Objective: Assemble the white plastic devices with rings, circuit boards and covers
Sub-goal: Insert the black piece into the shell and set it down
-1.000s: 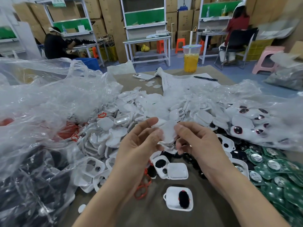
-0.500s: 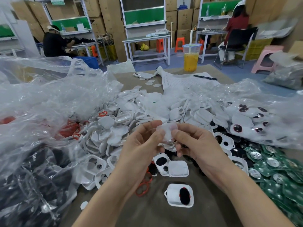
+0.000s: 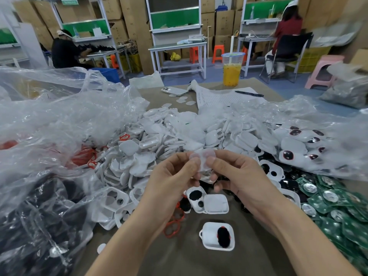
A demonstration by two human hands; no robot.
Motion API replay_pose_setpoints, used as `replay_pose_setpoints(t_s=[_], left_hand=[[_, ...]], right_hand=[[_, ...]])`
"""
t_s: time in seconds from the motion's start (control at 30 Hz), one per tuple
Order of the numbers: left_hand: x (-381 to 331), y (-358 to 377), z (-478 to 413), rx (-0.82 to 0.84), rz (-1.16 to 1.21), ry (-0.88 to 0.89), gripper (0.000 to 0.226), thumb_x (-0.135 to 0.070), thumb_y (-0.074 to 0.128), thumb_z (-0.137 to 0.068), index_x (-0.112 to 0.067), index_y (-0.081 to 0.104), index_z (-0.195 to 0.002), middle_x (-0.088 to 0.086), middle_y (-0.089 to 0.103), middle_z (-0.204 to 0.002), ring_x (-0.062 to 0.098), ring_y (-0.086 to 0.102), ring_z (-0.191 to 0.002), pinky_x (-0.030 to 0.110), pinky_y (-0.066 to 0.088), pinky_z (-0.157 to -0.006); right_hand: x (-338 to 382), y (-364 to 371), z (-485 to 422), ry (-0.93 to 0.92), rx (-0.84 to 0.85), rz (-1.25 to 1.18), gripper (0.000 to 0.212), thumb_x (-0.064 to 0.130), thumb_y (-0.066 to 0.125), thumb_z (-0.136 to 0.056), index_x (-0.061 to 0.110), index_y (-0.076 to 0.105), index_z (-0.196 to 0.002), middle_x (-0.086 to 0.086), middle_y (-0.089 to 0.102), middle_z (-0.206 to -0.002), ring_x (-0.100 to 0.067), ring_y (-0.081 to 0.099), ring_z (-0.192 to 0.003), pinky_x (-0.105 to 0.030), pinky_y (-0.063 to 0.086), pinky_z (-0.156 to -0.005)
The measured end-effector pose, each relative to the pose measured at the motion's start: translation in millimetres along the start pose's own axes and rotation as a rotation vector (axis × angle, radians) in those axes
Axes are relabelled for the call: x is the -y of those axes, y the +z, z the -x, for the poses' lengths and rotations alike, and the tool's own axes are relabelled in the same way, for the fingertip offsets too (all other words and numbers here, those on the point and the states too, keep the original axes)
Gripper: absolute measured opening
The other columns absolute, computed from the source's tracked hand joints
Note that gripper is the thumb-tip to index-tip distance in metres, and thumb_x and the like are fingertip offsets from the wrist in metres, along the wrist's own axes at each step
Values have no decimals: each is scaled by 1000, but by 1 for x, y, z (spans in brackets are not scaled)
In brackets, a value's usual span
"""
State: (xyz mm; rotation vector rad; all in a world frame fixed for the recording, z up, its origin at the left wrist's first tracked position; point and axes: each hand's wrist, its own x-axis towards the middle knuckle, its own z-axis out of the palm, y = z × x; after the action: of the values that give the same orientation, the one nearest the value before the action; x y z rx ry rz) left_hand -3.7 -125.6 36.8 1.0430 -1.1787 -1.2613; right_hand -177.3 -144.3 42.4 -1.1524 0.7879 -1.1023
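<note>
My left hand (image 3: 172, 176) and my right hand (image 3: 237, 176) meet above the table and together pinch a small translucent white cover piece (image 3: 203, 159) between thumbs and fingers. Below them lies a white shell with a black part in it (image 3: 218, 236). Another white shell (image 3: 207, 201) with black inserts sits just under my hands. A red ring (image 3: 172, 228) lies by my left wrist. A heap of white covers (image 3: 159, 140) spreads behind my hands. Green circuit boards (image 3: 334, 202) are piled at the right.
Crumpled clear plastic bags (image 3: 59, 126) fill the left side; another bag of white parts with dark lenses (image 3: 302, 144) lies at the right. A cup of yellow drink (image 3: 232, 69), a phone (image 3: 174, 90), paper and a pen (image 3: 249, 94) sit at the table's far end.
Both hands have drawn slightly closer to me and lower in view while still holding the translucent piece, which now sits higher between the fingertips. The parts on the table have not moved.
</note>
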Motion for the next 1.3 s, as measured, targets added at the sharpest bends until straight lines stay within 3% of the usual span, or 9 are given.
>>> replay_pose_setpoints(t_s=[0.2, 0.37, 0.53, 0.63, 0.77, 0.9, 1.03, 1.2, 1.3], left_hand=[[-2, 0, 2, 35, -55, 20, 26, -44, 74, -85, -21, 75, -99, 0, 69, -79, 15, 64, -76, 43, 51, -83], [-8, 1, 7, 69, -34, 3, 16, -35, 69, -91, -20, 74, -92, 2, 68, -81, 17, 62, -78, 33, 53, -80], [-21, 6, 15, 118, -4, -12, 14, -30, 67, -95, -17, 71, -94, 6, 74, -95, 19, 69, -86, 23, 56, -71], [-24, 8, 22, 62, -294, 95, 9, -27, 69, -95, -32, 68, -88, -3, 77, -90, 7, 71, -75, 15, 49, -55], [-19, 15, 39, 6, -501, 258, 12, -29, 70, -94, -37, 66, -86, -16, 69, -77, -7, 52, -47, 11, 40, -40], [-13, 4, 55, 100, -814, 632, 13, -21, 64, -100, -31, 65, -91, -17, 64, -96, 5, 64, -78, 11, 44, -65], [1, -10, 66, 226, -1098, 838, 13, -20, 61, -97, -21, 73, -91, -12, 65, -104, 11, 62, -91, 22, 48, -77], [3, -7, 65, 286, -1173, 795, 16, -24, 61, -94, -25, 74, -86, -10, 65, -108, 13, 56, -97, 10, 37, -83], [5, -8, 65, 344, -1171, 757, 16, -25, 59, -95, -24, 73, -86, -9, 63, -107, 13, 57, -98, 14, 40, -80]], right_hand=[[2, 1, 2, -21, -28, 38, 25, 32, 77, -75, 19, 80, -96, -3, 68, -80, -9, 57, -64, -23, 51, -56], [3, 1, 6, -69, -57, 150, 14, 20, 73, -88, 19, 79, -101, 4, 71, -80, -7, 60, -65, -20, 52, -59], [12, -2, 14, -124, -56, 261, 20, 35, 78, -75, 26, 78, -93, 1, 76, -87, -9, 66, -70, -19, 52, -61], [14, -10, 18, -133, -55, 312, 16, 35, 80, -71, 28, 77, -85, 5, 73, -77, -8, 64, -66, -18, 51, -61], [16, -23, 29, -155, -125, 441, 9, 34, 83, -72, 33, 74, -76, 9, 69, -66, -6, 57, -55, -12, 48, -58], [19, -40, 50, -211, -212, 540, 10, 38, 79, -79, 35, 75, -87, 5, 70, -73, -9, 61, -58, -17, 49, -60], [14, -46, 76, -226, -60, 697, 21, 54, 78, -79, 44, 73, -97, 15, 69, -80, -3, 62, -65, -12, 49, -63], [7, -43, 80, -128, 158, 698, 45, 59, 79, -68, 52, 66, -111, 16, 65, -108, -11, 66, -90, -24, 56, -73], [4, -43, 82, -111, 220, 752, 61, 64, 78, -65, 59, 57, -122, 22, 59, -118, -8, 60, -102, -18, 51, -76]])
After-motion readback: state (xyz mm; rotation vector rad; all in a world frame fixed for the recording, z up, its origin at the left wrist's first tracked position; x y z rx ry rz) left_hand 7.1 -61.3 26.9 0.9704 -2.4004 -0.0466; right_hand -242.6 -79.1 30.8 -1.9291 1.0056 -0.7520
